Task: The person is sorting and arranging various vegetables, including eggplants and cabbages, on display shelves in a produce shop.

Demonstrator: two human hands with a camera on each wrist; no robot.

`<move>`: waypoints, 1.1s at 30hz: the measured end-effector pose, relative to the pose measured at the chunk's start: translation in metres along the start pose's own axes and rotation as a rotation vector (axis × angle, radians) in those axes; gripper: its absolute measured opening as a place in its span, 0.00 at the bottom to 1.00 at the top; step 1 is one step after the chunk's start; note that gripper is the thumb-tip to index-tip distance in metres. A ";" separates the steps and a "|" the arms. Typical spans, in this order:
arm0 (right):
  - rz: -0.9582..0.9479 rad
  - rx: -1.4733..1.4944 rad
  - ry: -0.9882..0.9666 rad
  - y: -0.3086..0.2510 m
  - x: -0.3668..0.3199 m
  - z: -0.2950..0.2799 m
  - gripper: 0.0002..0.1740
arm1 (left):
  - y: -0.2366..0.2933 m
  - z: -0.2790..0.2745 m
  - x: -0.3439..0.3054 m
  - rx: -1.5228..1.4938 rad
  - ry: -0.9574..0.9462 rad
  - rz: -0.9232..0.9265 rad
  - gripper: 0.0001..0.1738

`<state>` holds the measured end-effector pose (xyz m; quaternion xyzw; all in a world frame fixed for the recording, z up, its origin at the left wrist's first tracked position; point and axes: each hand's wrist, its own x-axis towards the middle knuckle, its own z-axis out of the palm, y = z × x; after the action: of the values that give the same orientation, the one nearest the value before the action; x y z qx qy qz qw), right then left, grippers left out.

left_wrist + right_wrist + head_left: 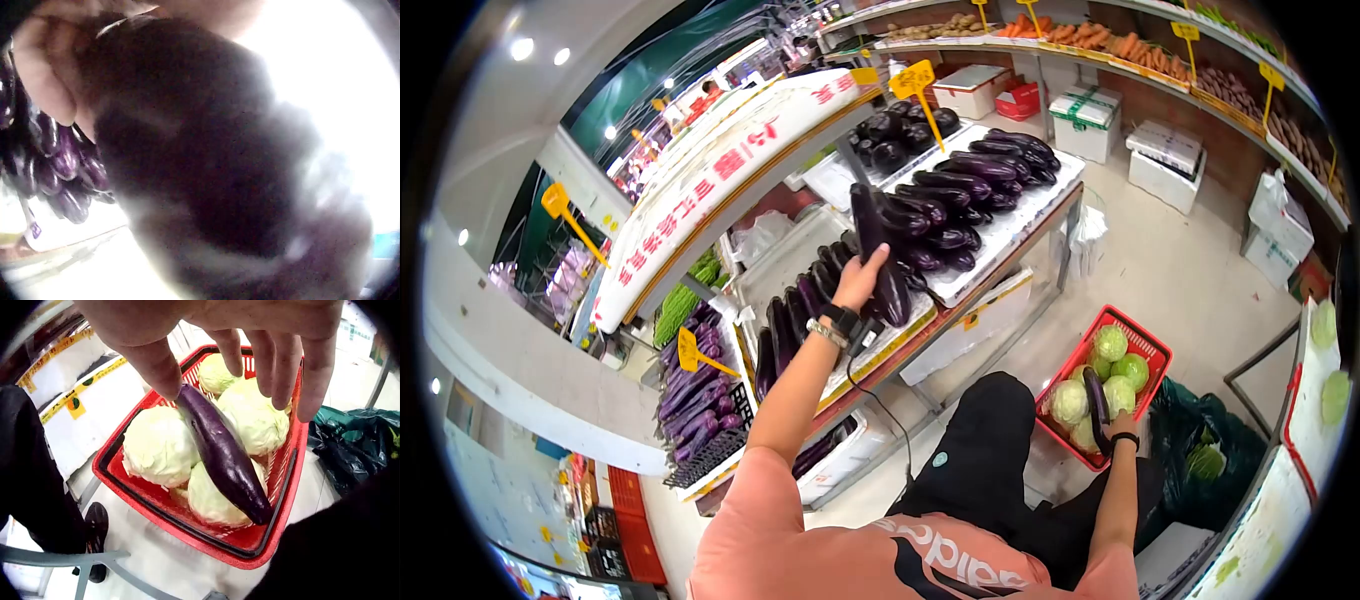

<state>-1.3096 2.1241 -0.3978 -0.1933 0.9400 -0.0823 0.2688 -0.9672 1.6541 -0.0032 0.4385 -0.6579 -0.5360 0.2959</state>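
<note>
My left hand (858, 282) grips a long dark eggplant (890, 297) over the front of the vegetable stand. In the left wrist view this eggplant (194, 144) fills the middle, blurred, with fingers bent at its upper left. My right hand (250, 331) is over a red basket (284, 519), its fingers spread apart. Its thumb is right at the upper end of another purple eggplant (225, 453), which lies slantwise on several pale green cabbages (159, 445) in the basket.
Long eggplants (990, 165) are piled on a white board behind my left hand, with rounder ones (890, 140) farther back. Thinner eggplants (700, 400) fill a crate at the left. A dark green plastic bag (1210, 450) lies right of the basket. Foam boxes (1085, 120) stand by the far shelves.
</note>
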 end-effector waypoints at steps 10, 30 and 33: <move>-0.041 0.079 0.066 0.011 0.032 -0.011 0.41 | -0.045 -0.022 0.146 -0.185 0.087 -0.375 0.36; 0.033 0.146 0.215 0.011 0.043 0.091 0.09 | -0.024 0.009 0.023 0.559 0.233 0.348 0.33; 0.081 0.153 0.097 0.009 0.032 0.074 0.21 | -0.017 0.092 -0.053 0.899 0.319 0.738 0.31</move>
<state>-1.2975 2.1161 -0.4778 -0.1296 0.9499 -0.1522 0.2402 -1.0185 1.7414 -0.0378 0.3382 -0.8763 0.0053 0.3430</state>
